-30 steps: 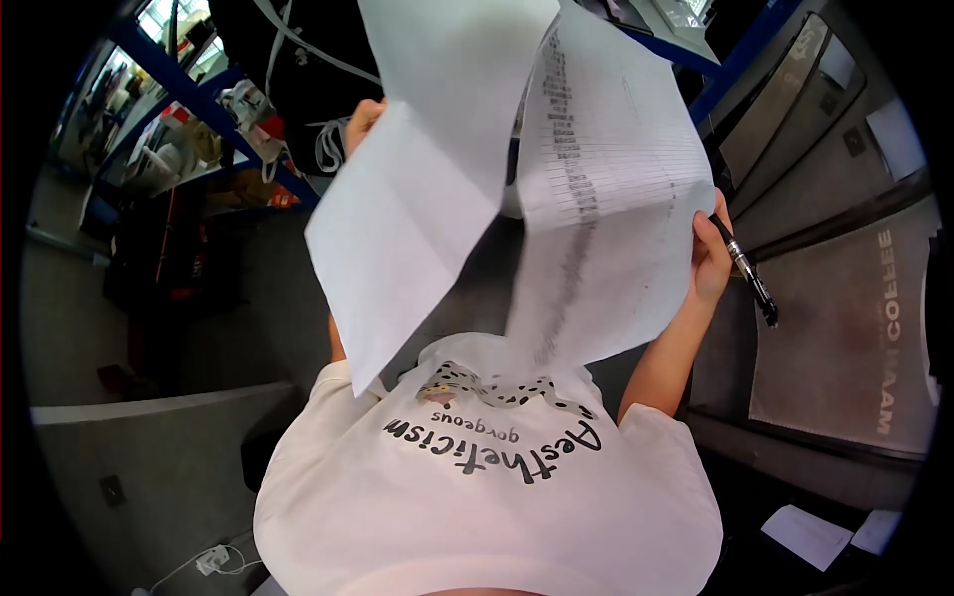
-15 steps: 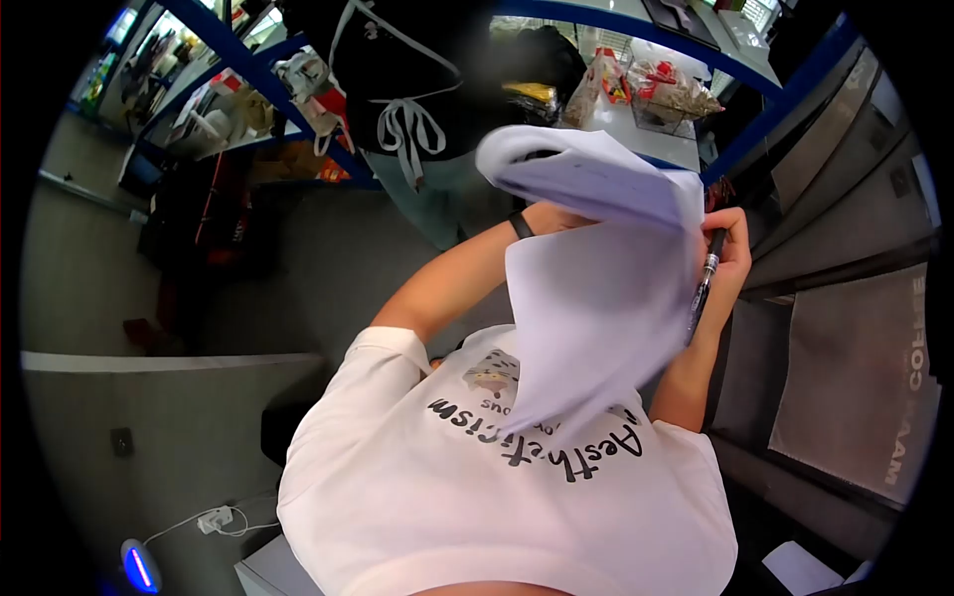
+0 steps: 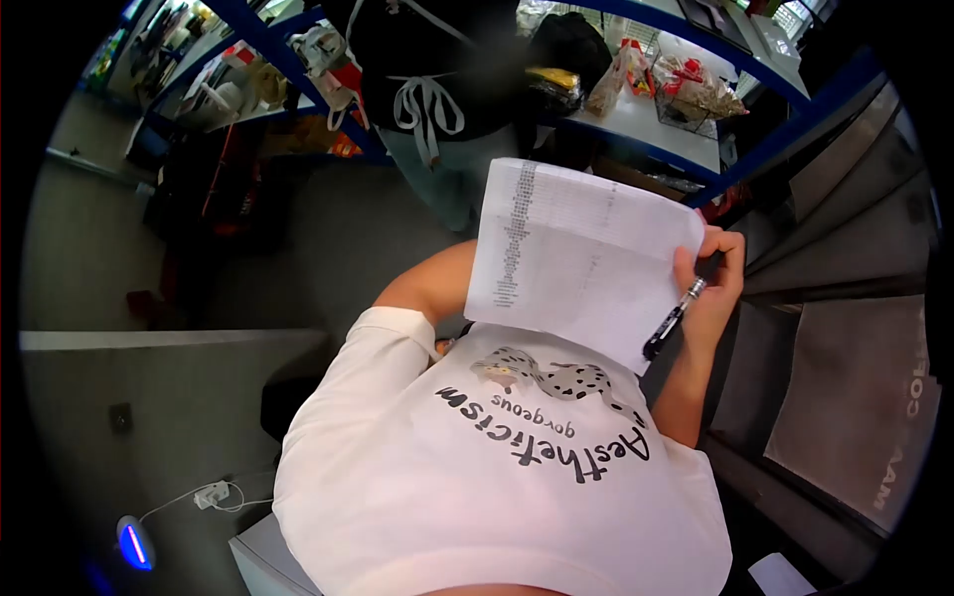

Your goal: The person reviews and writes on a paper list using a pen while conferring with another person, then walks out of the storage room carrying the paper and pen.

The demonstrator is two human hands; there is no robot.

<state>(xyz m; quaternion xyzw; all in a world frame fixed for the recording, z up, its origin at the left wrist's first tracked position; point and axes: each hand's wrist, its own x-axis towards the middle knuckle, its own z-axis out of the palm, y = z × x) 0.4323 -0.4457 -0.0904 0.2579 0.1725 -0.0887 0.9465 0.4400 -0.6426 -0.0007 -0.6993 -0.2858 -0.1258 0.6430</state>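
Observation:
Printed paper sheets (image 3: 571, 248) with a table of rows and columns are held up in front of my chest. My right hand (image 3: 719, 283) is closed at their right edge, with the thumb on top of the paper. A black pen (image 3: 676, 319) is also in that hand, its lower end slanting down to the left over the paper's corner. My left forearm (image 3: 437, 280) reaches behind the sheets. The left hand itself is hidden by them, so its fingers cannot be made out.
Ahead stands a person (image 3: 427, 99) in a black top with white apron ties. Blue-framed shelves (image 3: 646, 134) hold bagged goods and a wire basket (image 3: 686, 109). A low partition (image 3: 169, 340) is at left, and grey panels with a printed cloth (image 3: 845, 387) are at right.
The sheets were curled and blurred mid-turn; now they lie flatter with the printed side showing. My right hand has moved slightly down, still with the pen. The view has shifted a little.

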